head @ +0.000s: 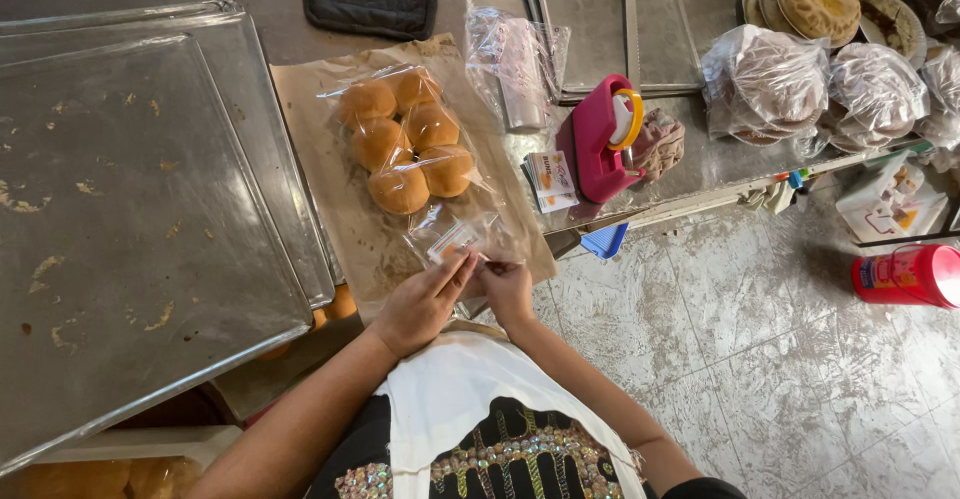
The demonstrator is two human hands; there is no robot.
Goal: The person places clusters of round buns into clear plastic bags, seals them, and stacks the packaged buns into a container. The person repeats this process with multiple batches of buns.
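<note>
Left hand (420, 304) and right hand (507, 289), grips pinched on crinkly clear bun bag (420, 159)

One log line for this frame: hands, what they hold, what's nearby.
left hand: pinching bag mouth | right hand: pinching bag mouth | bag of buns: flat on brown paper | pink tape dispenser: right of bag

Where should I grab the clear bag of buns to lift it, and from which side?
Probably the gathered open end of the clear bag of buns, from the near side, where the left hand and right hand already pinch it; the buns fill the far end.
</note>
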